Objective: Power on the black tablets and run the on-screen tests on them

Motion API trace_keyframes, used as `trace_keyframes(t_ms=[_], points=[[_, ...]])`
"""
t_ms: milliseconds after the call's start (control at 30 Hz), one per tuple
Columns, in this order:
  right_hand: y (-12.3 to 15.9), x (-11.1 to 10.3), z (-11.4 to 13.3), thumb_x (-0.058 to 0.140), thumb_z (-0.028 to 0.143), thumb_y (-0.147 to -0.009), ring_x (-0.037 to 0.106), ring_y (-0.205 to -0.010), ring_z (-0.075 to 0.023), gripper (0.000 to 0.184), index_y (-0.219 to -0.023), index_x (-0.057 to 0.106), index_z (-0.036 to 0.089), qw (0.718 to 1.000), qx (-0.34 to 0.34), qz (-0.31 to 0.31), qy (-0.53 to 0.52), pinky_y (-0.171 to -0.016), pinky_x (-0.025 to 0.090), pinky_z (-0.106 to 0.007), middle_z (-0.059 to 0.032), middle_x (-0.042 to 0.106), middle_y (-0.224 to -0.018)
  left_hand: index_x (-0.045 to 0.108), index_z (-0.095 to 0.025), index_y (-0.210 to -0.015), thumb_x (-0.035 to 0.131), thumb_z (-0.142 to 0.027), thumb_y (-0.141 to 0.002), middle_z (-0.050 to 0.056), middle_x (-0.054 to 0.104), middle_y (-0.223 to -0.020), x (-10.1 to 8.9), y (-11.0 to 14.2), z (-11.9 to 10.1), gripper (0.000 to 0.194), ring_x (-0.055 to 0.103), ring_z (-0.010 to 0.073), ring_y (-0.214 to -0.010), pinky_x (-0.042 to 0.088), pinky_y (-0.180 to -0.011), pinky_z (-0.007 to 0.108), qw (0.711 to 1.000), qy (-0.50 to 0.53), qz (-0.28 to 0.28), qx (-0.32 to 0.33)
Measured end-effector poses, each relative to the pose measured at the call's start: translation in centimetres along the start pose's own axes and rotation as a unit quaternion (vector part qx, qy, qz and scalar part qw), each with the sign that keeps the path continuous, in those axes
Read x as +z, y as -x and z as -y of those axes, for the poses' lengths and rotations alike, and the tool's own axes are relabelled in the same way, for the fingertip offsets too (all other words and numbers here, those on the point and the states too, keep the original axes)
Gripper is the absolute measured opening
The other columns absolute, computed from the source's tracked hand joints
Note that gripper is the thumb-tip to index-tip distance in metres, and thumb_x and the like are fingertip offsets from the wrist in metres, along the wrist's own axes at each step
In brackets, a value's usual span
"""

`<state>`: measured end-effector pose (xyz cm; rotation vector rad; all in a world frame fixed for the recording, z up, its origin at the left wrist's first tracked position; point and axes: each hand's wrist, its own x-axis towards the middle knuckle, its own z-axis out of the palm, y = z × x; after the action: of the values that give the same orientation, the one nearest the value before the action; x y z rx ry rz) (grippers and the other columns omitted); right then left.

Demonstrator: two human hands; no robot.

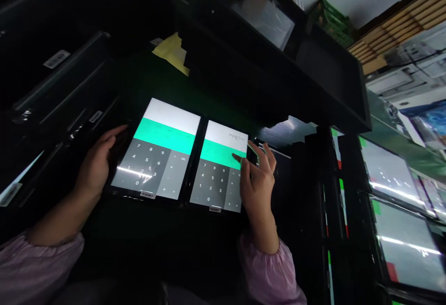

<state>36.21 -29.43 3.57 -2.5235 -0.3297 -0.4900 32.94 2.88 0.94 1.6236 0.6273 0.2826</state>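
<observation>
Two tablets lie side by side on a dark green surface, each lit with a calculator keypad and a green band. My left hand (93,166) is at the outer edge of the left tablet (163,128), fingers stretched forward and apart from the thumb; the dark edge hides some of them. On the right tablet (212,182), characters including "87" show in the white field. My right hand (258,179) is over its right side, the index fingertip at the green band and the other fingers loosely bent and apart. It holds nothing.
A yellow paper piece (172,54) lies beyond the tablets. A black shelf unit (334,70) stands behind. Pale-screened devices with coloured tags (406,240) are racked at right. Dark devices (55,82) with labels line the left. A green crate (331,21) is at the back.
</observation>
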Motion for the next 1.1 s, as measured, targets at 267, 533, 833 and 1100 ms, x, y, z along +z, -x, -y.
trace_keyframes(t_ms=[267, 533, 833, 1100], points=[[-0.8, 3.7, 7.7, 0.044, 0.027, -0.108, 0.038, -0.153, -0.0352, 0.040, -0.102, 0.083, 0.024, 0.990, -0.098, 0.083, -0.065, -0.113, 0.050, -0.062, -0.0112, 0.063, -0.144, 0.067, -0.027, -0.139, 0.059, -0.052, -0.092, 0.004, 0.061, -0.150, -0.3, 1.9, 1.4, 0.054, 0.049, 0.0314, -0.146, 0.029, -0.129, 0.050, 0.994, 0.038, 0.075, -0.063], [-1.2, 5.1, 8.0, 0.047, 0.029, -0.107, 0.021, -0.159, -0.0416, 0.039, -0.094, 0.083, 0.022, 0.992, -0.088, 0.090, -0.005, -0.119, 0.040, -0.073, -0.0124, 0.051, -0.156, 0.074, -0.028, -0.127, 0.064, -0.052, -0.089, 0.002, 0.068, -0.141, -1.0, 0.8, 1.2, 0.046, 0.057, 0.0304, -0.139, 0.037, -0.125, 0.046, 0.990, 0.068, 0.101, -0.075], [-1.0, 5.4, 8.0, 0.046, 0.030, -0.107, 0.020, -0.159, -0.0421, 0.037, -0.115, 0.081, 0.021, 0.991, -0.081, 0.103, -0.024, -0.119, 0.039, -0.072, -0.0170, 0.048, -0.157, 0.064, -0.032, -0.142, 0.077, -0.054, -0.080, 0.004, 0.068, -0.140, -1.3, 1.5, 0.4, 0.067, 0.062, 0.0337, -0.131, 0.047, -0.117, 0.049, 0.988, -0.002, 0.123, -0.094], [-0.8, 4.4, 7.9, 0.044, 0.026, -0.107, 0.023, -0.157, -0.0419, 0.042, -0.095, 0.083, 0.017, 0.994, -0.066, 0.082, -0.014, -0.118, 0.040, -0.072, -0.0183, 0.055, -0.148, 0.061, -0.027, -0.145, 0.072, -0.051, -0.080, 0.007, 0.068, -0.139, -1.0, 1.9, -1.2, 0.070, 0.060, 0.0370, -0.132, 0.046, -0.118, 0.052, 0.986, -0.045, 0.123, -0.103]])
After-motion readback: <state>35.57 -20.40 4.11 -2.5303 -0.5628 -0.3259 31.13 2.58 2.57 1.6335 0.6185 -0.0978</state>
